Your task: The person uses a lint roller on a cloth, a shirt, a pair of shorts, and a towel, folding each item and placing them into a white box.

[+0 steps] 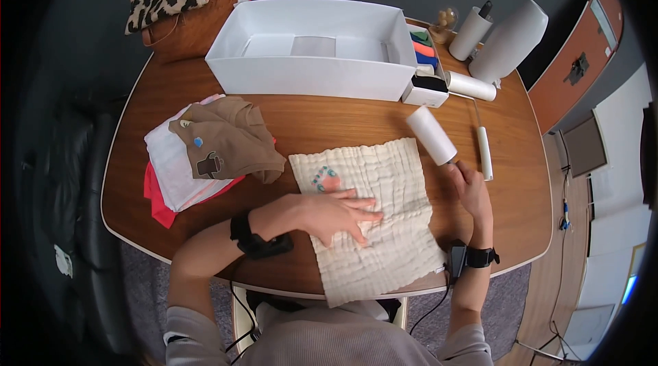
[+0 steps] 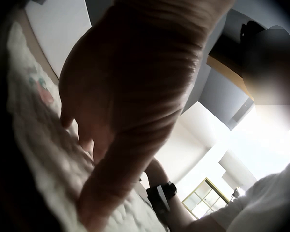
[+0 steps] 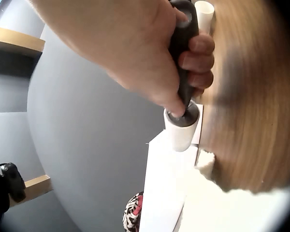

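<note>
**Cream cloth (image 1: 401, 194) could bunch or ride up on the roller (image 1: 432, 136)**

The person's right hand (image 1: 471, 193) grips the roller by its dark handle (image 3: 181, 63), fingers curled round it. The white head is just beside the cloth's upper right corner and looks raised above the wooden surface (image 1: 343, 116). The left hand (image 1: 339, 216) rests on the cloth with its fingers spread wide, holding nothing.

The cloth lies wrinkled in front of the person, its lower edge hanging past the surface's near rim. If the roller is sticky, the likeliest trouble is the thin weave clinging and lifting, since only one hand steadies it and the right side is free. That overhang would make a slip toward the lap easier. The spread fingertips point to the right half, so a long stroke could run into them. A small printed patch (image 1: 327, 179) above the left hand might catch too, if its edges are raised.

Farther out, a cable (image 1: 430, 312) below the right wrist camera (image 1: 456, 260) passes near the cloth's lower right corner and could snag a fold. A careless swing might send the thin white tube (image 1: 485, 153) rolling. The piled clothes (image 1: 236, 129) lie just beside the cloth's left edge, where a sideways drag could rumple them.
</note>
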A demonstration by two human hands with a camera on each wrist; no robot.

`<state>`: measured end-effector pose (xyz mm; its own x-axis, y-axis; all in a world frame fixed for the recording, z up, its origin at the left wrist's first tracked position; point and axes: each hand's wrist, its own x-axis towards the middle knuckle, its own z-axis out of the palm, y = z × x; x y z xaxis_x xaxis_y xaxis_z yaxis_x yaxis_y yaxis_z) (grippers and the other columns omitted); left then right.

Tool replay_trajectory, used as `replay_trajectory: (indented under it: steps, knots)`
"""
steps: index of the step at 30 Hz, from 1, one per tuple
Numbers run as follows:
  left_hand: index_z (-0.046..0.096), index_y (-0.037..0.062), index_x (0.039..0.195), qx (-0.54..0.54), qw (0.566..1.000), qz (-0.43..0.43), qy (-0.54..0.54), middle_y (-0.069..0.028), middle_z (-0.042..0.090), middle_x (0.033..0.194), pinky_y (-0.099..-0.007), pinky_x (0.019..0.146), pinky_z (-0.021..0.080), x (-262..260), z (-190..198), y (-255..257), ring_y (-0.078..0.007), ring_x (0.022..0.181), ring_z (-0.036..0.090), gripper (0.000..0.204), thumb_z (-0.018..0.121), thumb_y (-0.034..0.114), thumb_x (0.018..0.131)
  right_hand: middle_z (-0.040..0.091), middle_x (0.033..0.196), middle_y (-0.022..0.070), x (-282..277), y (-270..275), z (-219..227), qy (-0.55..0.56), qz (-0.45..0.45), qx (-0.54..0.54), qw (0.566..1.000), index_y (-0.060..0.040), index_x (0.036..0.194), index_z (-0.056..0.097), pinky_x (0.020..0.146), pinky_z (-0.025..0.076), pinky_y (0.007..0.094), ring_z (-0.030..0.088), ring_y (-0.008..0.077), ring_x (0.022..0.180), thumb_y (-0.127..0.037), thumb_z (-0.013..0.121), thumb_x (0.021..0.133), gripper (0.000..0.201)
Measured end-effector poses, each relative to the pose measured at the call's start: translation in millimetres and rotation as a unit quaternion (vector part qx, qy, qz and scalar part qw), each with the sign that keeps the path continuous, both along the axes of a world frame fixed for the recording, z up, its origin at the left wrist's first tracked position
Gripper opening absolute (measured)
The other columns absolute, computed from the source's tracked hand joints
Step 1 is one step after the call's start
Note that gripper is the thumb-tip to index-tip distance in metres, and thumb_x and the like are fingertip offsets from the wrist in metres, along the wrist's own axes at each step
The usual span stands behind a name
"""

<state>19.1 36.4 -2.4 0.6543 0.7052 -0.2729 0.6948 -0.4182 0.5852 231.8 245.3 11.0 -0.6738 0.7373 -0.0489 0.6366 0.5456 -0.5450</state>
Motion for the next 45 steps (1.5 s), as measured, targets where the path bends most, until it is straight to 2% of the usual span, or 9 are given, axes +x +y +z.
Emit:
replay_trajectory:
  steps: [3,6,14,21,27,31,34,41,45]
  knots:
    - [0.059,0.0135,0.110,-0.037,0.999,0.031,-0.008,-0.0052,0.025,0.142,-0.0483,0.107,0.012,-14.3,3.0,10.9,-0.0266,0.134,0.009,0.042,0.065,0.014,0.068,0.045,0.056,0.0150,-0.9,-10.6,10.1,0.051,0.123,-0.196,0.971,-0.0002,0.080,0.057,0.049,0.036,0.0304,0.041,0.0177,0.050,-0.032,0.054,0.085,0.032]
    - [0.065,0.0090,0.099,-0.039,0.992,0.122,-0.005,-0.0063,0.038,0.135,-0.0448,0.105,0.015,-26.3,9.0,9.8,-0.0230,0.128,0.026,0.029,0.062,0.021,0.072,0.048,0.058,0.0156,-5.3,-16.0,10.6,-0.040,0.210,-0.175,0.961,-0.0020,0.079,0.058,0.051,0.037,0.0313,0.044,0.0206,0.051,-0.034,0.054,0.084,0.033]
    - [0.055,0.0016,0.108,0.141,0.965,0.181,0.129,-0.0106,0.054,0.111,-0.0420,0.090,0.037,-10.5,-8.0,-7.3,-0.0228,0.103,0.052,0.039,0.062,0.016,0.073,0.056,0.068,0.0244,-12.8,-17.1,-8.9,-0.070,0.070,0.035,0.995,-0.0016,0.081,0.059,0.060,0.043,0.0442,0.055,0.0407,0.070,-0.040,0.049,0.085,0.040]
    - [0.047,0.0005,0.118,0.131,0.974,0.169,0.071,-0.0180,0.044,0.124,-0.0377,0.091,0.037,-0.9,-0.3,-6.9,-0.0276,0.117,0.041,0.052,0.063,0.021,0.073,0.055,0.063,0.0221,-4.9,2.6,-13.3,-0.069,-0.042,0.149,0.986,-0.0019,0.075,0.054,0.056,0.043,0.0449,0.055,0.0393,0.064,-0.038,0.050,0.086,0.038]
    - [0.030,-0.0060,0.128,0.049,0.857,0.446,0.255,-0.0324,0.021,0.134,-0.0494,0.096,0.029,53.4,11.0,-17.0,-0.0440,0.124,0.025,0.092,0.070,0.046,0.064,0.054,0.063,0.0219,-5.3,-5.4,3.8,-0.004,-0.027,0.086,0.996,-0.0020,0.074,0.053,0.055,0.042,0.0447,0.053,0.0397,0.065,-0.036,0.050,0.086,0.036]
    - [0.024,-0.0068,0.131,0.025,0.870,0.413,0.269,-0.0324,0.014,0.136,-0.0542,0.097,0.025,41.4,-1.0,-22.6,-0.0449,0.126,0.020,0.110,0.075,0.051,0.052,0.050,0.063,0.0243,3.4,5.2,0.1,0.034,-0.140,0.173,0.974,-0.0002,0.073,0.051,0.053,0.040,0.0411,0.049,0.0400,0.060,-0.032,0.050,0.087,0.034]
    - [0.024,-0.0052,0.131,0.036,0.893,0.354,0.276,-0.0312,0.014,0.137,-0.0519,0.098,0.025,20.4,4.2,-27.2,-0.0443,0.127,0.018,0.114,0.078,0.048,0.046,0.050,0.062,0.0237,13.7,17.9,7.0,0.029,-0.147,0.064,0.987,-0.0002,0.074,0.052,0.053,0.040,0.0377,0.046,0.0378,0.057,-0.031,0.051,0.087,0.033]
    - [0.024,-0.0034,0.131,0.068,0.926,0.288,0.236,-0.0261,0.015,0.139,-0.0416,0.104,0.021,-13.3,4.9,-13.8,-0.0396,0.129,0.016,0.118,0.082,0.039,0.038,0.055,0.066,0.0225,-14.8,-28.0,-2.5,-0.016,0.241,-0.083,0.967,-0.0003,0.083,0.058,0.057,0.043,0.0399,0.052,0.0393,0.064,-0.035,0.050,0.086,0.035]
    - [0.025,-0.0036,0.131,0.080,0.932,0.283,0.213,-0.0260,0.015,0.139,-0.0409,0.106,0.019,-17.5,3.2,-15.5,-0.0391,0.130,0.014,0.116,0.082,0.037,0.039,0.057,0.071,0.0243,-15.6,-28.5,-10.0,-0.046,0.161,-0.019,0.986,-0.0001,0.085,0.059,0.062,0.043,0.0433,0.055,0.0404,0.072,-0.038,0.050,0.085,0.039]
